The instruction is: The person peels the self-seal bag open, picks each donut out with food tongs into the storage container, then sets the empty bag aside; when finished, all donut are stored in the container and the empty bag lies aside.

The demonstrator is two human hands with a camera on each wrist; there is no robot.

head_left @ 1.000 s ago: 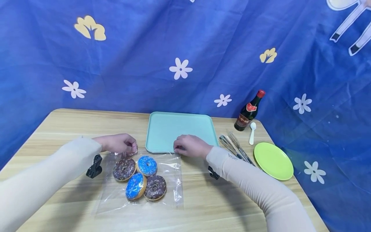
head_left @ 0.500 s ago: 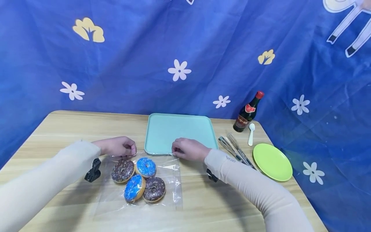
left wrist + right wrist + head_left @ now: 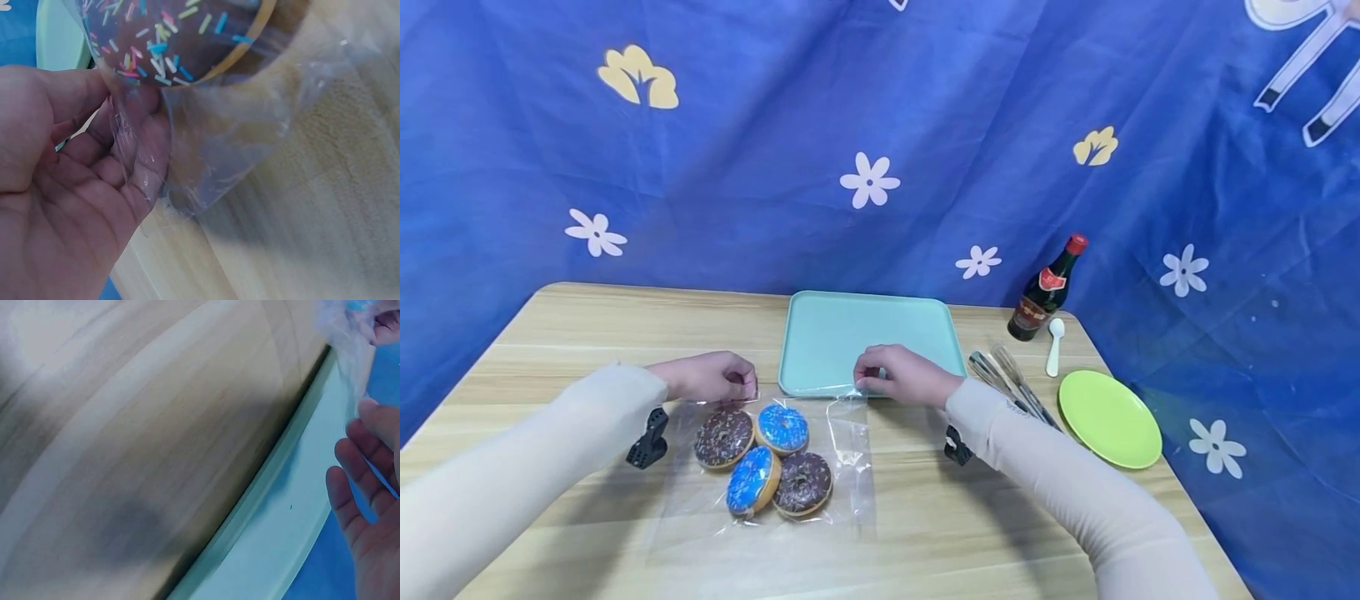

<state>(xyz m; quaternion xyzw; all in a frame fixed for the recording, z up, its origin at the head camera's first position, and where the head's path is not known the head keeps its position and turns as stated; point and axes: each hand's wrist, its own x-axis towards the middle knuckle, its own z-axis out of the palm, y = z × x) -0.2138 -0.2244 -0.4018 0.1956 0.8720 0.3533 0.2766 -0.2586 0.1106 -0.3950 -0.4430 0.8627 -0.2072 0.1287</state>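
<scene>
A clear plastic bag lies on the table with doughnuts showing through it: two brown ones, such as the near brown doughnut, and two blue ones, such as the far blue doughnut. One blue doughnut leans on its side. My left hand pinches the bag's far left corner; in the left wrist view a sprinkled brown doughnut sits close above the fingers. At the far right corner, my right hand pinches the film between thumb and forefinger, over the near edge of a mint-green tray.
Right of the tray lie metal tongs and another long metal utensil. Farther right are a dark bottle with a red cap, a white spoon and a green plate. A blue curtain hangs behind the table.
My right hand has risen slightly with the bag's corner, and the glare on the film has shifted. The left hand keeps its grip. The doughnuts stay in place; the head view shifts a little.
</scene>
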